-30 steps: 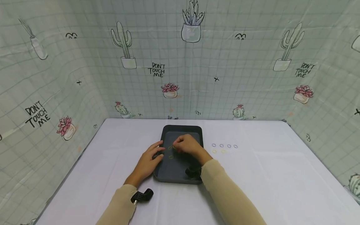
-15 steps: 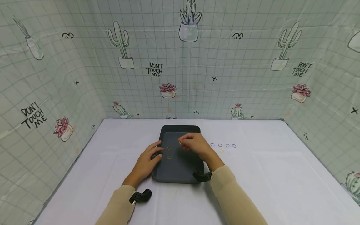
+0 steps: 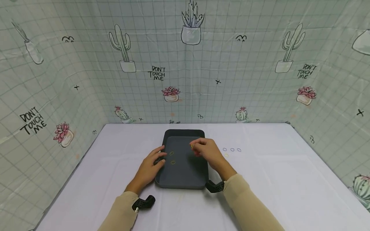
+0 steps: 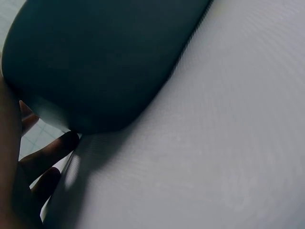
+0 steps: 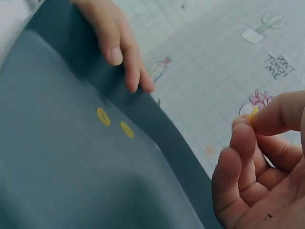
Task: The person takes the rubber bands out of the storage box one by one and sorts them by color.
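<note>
My right hand [image 3: 209, 152] pinches a small yellow ring [image 5: 255, 113] between thumb and index finger, above the right part of a dark grey tray [image 3: 182, 178]. Against the tray's left rim rests my left hand [image 3: 147, 168], its fingers spread and relaxed. Two more yellow rings, a far one [image 3: 171, 153] and a nearer one [image 3: 173, 162], lie on the tray floor close to that hand. The right wrist view shows both of them beside the tray's side wall.
Right of the tray, blue rings [image 3: 232, 149] lie in a row on the white tabletop [image 3: 274, 179], with a yellow ring [image 3: 226, 155] in front of them. A patterned cloth [image 3: 199, 70] stands behind the table and along its sides.
My right hand has lifted the yellow ring from near the two others in the tray and carried it rightward. My left hand has stayed at the rim.
</note>
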The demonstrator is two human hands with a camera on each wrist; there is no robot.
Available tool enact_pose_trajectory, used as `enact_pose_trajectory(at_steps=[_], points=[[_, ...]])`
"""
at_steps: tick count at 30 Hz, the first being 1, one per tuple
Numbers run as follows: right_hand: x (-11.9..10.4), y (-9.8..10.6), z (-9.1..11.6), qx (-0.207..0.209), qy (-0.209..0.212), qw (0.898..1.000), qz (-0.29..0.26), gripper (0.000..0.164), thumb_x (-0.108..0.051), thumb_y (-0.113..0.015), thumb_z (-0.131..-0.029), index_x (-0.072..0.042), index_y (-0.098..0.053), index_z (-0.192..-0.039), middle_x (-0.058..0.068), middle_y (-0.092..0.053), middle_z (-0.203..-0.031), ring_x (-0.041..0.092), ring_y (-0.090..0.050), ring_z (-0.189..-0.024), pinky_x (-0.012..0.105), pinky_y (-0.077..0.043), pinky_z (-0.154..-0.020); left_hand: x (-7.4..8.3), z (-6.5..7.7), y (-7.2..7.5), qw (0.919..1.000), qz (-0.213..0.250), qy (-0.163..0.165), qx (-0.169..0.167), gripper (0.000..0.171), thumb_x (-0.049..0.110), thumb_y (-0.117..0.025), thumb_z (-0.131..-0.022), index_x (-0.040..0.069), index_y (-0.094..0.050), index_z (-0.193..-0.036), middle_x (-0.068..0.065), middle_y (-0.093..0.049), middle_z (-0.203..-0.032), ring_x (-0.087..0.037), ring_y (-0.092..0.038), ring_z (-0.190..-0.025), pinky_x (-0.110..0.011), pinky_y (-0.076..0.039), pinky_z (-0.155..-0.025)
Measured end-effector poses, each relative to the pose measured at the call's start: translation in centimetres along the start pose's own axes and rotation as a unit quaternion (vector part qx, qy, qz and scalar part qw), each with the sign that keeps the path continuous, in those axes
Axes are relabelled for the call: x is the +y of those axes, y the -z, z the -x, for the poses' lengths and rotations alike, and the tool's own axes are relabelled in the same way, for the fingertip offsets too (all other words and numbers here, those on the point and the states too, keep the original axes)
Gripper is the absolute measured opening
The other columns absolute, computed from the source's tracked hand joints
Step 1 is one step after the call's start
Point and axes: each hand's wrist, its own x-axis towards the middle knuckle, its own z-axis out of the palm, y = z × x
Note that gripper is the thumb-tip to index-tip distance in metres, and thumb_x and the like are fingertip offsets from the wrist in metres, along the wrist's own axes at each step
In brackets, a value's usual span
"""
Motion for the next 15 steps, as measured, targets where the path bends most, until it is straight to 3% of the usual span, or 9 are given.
enact_pose_trajectory(at_steps=[8, 15], points=[[0.3, 1.7, 1.0, -0.02, -0.013, 1.0, -0.013, 0.022, -0.011, -0.059, -0.099, 0.005, -0.068, -0.11, 0.019, -0.071, -0.096, 0.023, -0.063, -0.075, 0.034, -0.056, -0.07, 0.0, 0.4, 0.1, 1.0, 0.004, 0.003, -0.003, 0.033, 0.019, -0.061, -0.101, 0.01, -0.065, -0.132, 0.004, -0.041, -0.156, -0.024, -0.032, -0.146, -0.054, -0.029, -0.115], [0.2, 3.6, 1.1, -0.023, 0.027, 0.999, -0.04, 0.021, -0.012, -0.059, -0.099, 0.004, -0.068, -0.109, 0.017, -0.069, -0.092, 0.022, -0.062, -0.074, 0.031, -0.056, -0.067, 0.0, 0.0, -0.1, 1.0, 0.008, 0.001, 0.001, 0.032, 0.019, -0.061, -0.101, 0.01, -0.066, -0.131, 0.008, -0.041, -0.155, -0.022, -0.032, -0.146, -0.052, -0.03, -0.115]])
